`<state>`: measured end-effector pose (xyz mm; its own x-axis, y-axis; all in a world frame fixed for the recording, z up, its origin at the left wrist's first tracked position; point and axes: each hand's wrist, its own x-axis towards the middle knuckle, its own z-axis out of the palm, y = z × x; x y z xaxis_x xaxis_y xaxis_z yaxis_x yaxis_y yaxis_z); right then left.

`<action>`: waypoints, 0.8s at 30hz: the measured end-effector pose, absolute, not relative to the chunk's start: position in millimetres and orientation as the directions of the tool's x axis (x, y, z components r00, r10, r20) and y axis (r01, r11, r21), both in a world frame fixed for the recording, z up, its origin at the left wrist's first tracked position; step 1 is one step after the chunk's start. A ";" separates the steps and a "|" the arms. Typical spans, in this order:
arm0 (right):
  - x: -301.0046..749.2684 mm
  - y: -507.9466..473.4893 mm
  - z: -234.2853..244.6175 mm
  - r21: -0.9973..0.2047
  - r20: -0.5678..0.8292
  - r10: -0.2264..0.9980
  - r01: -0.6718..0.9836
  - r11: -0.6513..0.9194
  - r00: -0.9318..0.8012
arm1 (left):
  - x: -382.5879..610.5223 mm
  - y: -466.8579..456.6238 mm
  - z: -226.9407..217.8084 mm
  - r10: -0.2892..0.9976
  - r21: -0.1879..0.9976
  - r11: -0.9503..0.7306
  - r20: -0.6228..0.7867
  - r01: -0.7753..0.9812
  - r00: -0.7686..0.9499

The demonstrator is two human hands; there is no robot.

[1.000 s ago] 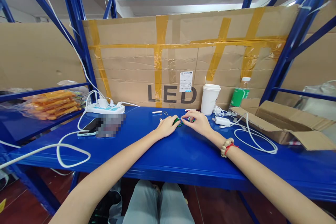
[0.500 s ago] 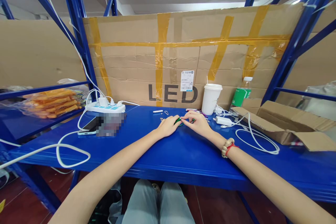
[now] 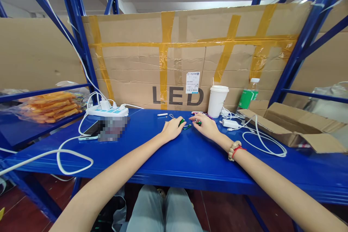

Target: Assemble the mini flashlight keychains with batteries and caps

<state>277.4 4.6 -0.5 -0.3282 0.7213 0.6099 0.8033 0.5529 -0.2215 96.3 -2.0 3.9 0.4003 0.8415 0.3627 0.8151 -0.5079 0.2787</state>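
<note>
My left hand [image 3: 172,129] is closed with its fingertips around a small green cylinder [image 3: 181,122]; most of the cylinder is hidden by the fingers. On the blue tabletop between my hands lies a green carabiner [image 3: 187,127]. My right hand [image 3: 206,124] hovers low over the table to the right, fingers curled and pressed together. Small green and metallic bits show at its fingertips, too small to name. Behind my left hand are a silver tube [image 3: 162,115] and a small silver clip [image 3: 171,115].
A white cup with a straw [image 3: 218,101] stands behind my right hand, near a charger [image 3: 230,124] with coiled white cable. An open cardboard box [image 3: 293,125] and a green-labelled bottle [image 3: 248,96] are at the right. A power strip [image 3: 108,111] and a phone [image 3: 92,129] lie left.
My hands have moved apart; the fingertips met over the green pieces before. The right hand has shifted right, and the green carabiner now shows fully on the table.
</note>
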 end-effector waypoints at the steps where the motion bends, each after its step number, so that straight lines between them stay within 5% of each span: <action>1: 279.5 6.6 -2.6 -0.171 0.590 0.724 0.821 0.545 -0.357 | 96.3 -1.8 3.8 0.844 0.279 -0.502 0.365 0.819 0.393; 8: 283.4 10.9 -8.0 0.020 0.434 0.752 0.840 0.541 -0.495 | 96.7 -2.4 2.9 0.845 0.266 -0.498 0.364 0.826 0.392; 24: 279.3 6.5 -2.4 0.025 0.432 0.764 0.853 0.521 -0.479 | 96.4 -4.7 4.2 0.841 0.240 -0.506 0.351 0.828 0.412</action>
<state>279.3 6.5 -2.4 -0.4791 0.7640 0.4321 0.8532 0.5209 0.0251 96.4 -4.7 4.2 0.4116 0.8410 0.3513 0.8284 -0.5059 0.2405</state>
